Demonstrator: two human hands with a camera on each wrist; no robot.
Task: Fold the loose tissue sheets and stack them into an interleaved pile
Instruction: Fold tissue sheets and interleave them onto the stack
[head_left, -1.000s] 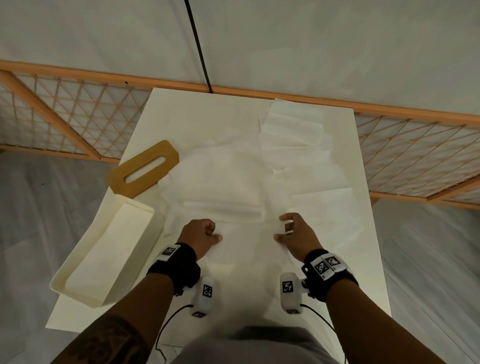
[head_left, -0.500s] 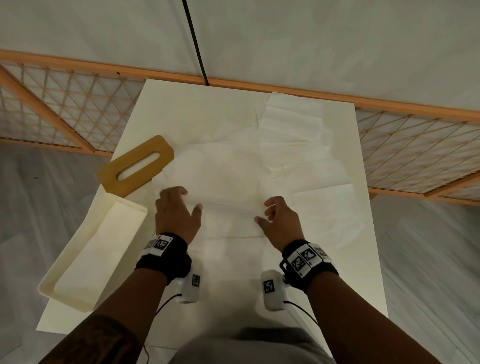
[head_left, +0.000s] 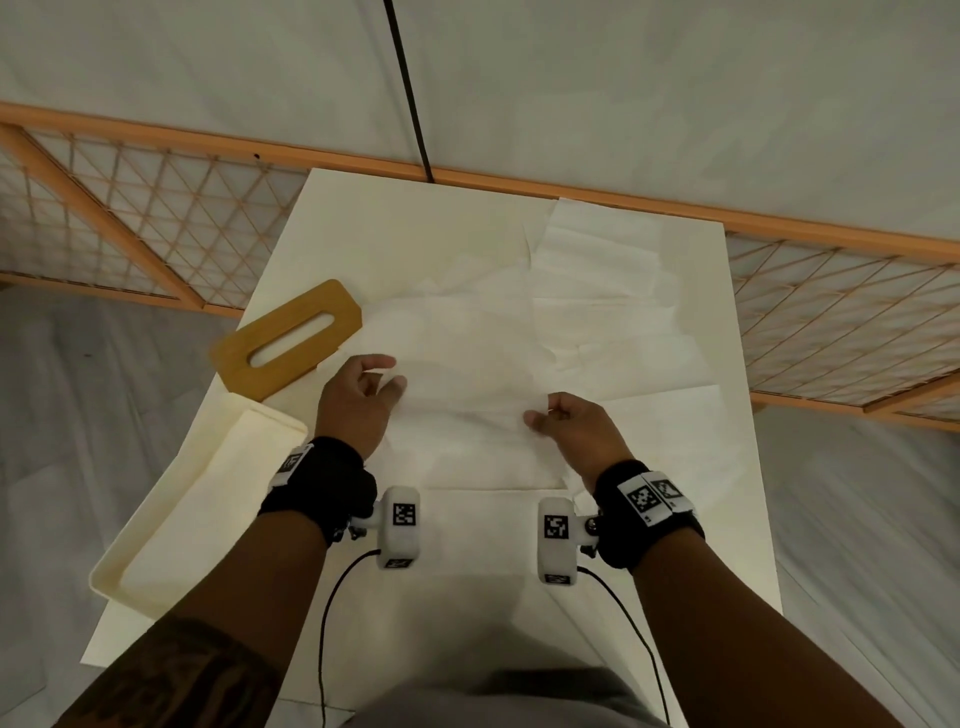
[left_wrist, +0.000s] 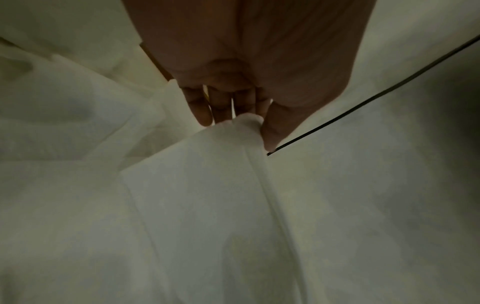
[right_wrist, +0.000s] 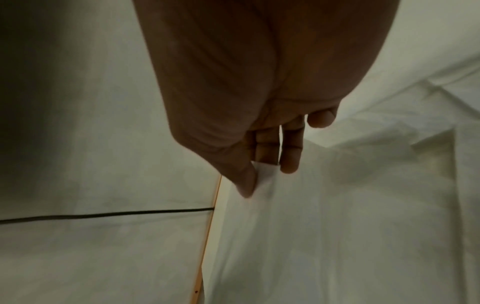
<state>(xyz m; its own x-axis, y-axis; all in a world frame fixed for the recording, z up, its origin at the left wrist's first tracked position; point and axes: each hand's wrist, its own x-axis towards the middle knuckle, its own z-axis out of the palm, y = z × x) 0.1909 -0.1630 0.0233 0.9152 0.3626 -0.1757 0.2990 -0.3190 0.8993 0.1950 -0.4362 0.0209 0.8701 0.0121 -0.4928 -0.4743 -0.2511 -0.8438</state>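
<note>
A white tissue sheet (head_left: 467, 441) hangs lifted between my two hands over the middle of the table. My left hand (head_left: 363, 395) pinches its left corner between thumb and fingers; the left wrist view shows the hand (left_wrist: 249, 121) and the sheet (left_wrist: 207, 195) draping down from it. My right hand (head_left: 561, 421) pinches the right corner, its thumb against the paper where the hand (right_wrist: 262, 176) meets the sheet (right_wrist: 324, 236). More loose tissue sheets (head_left: 597, 291) lie overlapping and spread flat behind and to the right.
A cream tissue box base (head_left: 171, 525) stands open at the table's left edge. Its wooden slotted lid (head_left: 285, 338) lies just behind it. A wooden lattice screen (head_left: 130, 218) runs behind the cream table (head_left: 363, 234), and a black cable (head_left: 410, 93) runs up the wall.
Both hands moved away from me toward the table's middle, and pinched the sheet's two corners, lifting its edge off the table.
</note>
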